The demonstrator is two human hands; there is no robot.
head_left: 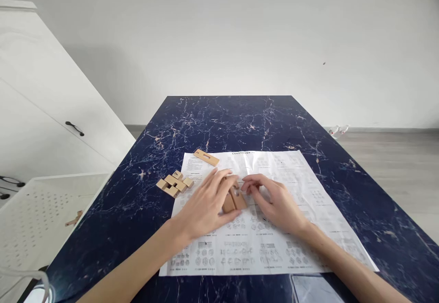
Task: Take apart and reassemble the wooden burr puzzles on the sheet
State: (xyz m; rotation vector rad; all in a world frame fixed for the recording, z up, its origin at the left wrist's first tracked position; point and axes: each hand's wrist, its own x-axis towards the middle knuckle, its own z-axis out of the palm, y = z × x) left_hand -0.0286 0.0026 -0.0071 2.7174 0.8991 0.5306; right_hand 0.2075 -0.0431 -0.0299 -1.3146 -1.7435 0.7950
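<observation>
The left hand's (211, 202) grip is closed around wooden blocks (239, 200) on the printed sheet (329, 216). The right hand (276, 201) curls just beside them; whether it holds anything cannot be determined. Beyond, a slotted piece (213, 160) lies at the sheet's far edge.

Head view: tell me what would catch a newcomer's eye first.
The dark blue, white-veined tabletop stands out at the center, against a pale wall. On its near half lies a creased white sheet of printed diagrams, where the left hand curls around wooden puzzle pieces, with the right hand close beside them. A slotted wooden piece marked 2 lies at the sheet's far left corner.
</observation>
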